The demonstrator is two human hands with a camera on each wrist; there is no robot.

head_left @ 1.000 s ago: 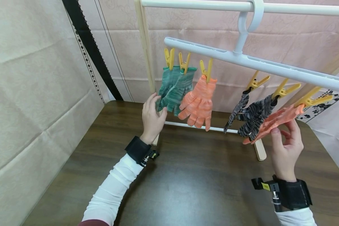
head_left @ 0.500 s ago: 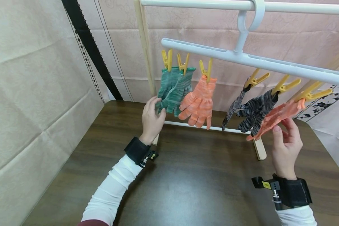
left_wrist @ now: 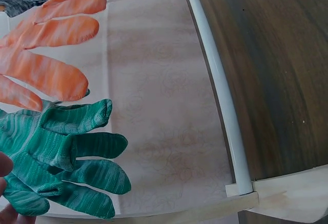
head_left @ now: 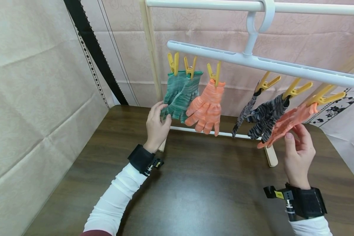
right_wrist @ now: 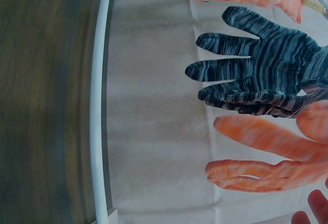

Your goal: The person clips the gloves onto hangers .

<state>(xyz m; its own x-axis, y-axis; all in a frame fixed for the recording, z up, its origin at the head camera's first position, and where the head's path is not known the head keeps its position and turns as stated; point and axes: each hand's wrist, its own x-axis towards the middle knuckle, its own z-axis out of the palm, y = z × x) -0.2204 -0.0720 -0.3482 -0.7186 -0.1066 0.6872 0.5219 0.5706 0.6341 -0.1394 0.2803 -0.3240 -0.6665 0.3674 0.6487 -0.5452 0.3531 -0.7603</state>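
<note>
In the head view, my left hand (head_left: 157, 126) is at the outer edge of the green knit gloves (head_left: 181, 95), fingers loosely bent and thumb apart from them. Its fingertips show at the left border of the left wrist view, right by the green glove (left_wrist: 77, 157). My right hand (head_left: 299, 152) is at the lower side of the right-hand orange glove (head_left: 292, 123), fingers loosely bent. In the right wrist view its fingertips (right_wrist: 319, 203) appear beside that orange glove (right_wrist: 271, 137). Another orange glove (head_left: 207, 106) and black-grey gloves (head_left: 268, 116) hang between the hands.
Yellow clothespins (head_left: 296, 89) clip the gloves under a pale blue hanger (head_left: 247, 60). The hanger hooks over a white rail (head_left: 200, 4) of a rack with a wooden post (head_left: 151, 49). A lower white bar (head_left: 225, 134) runs behind the gloves, above the brown table (head_left: 206, 183).
The hanger has swung slightly, its left end drifting left and its right end rising, and the gloves have shifted with it. Both hands stay almost in place, the left moving slightly down.
</note>
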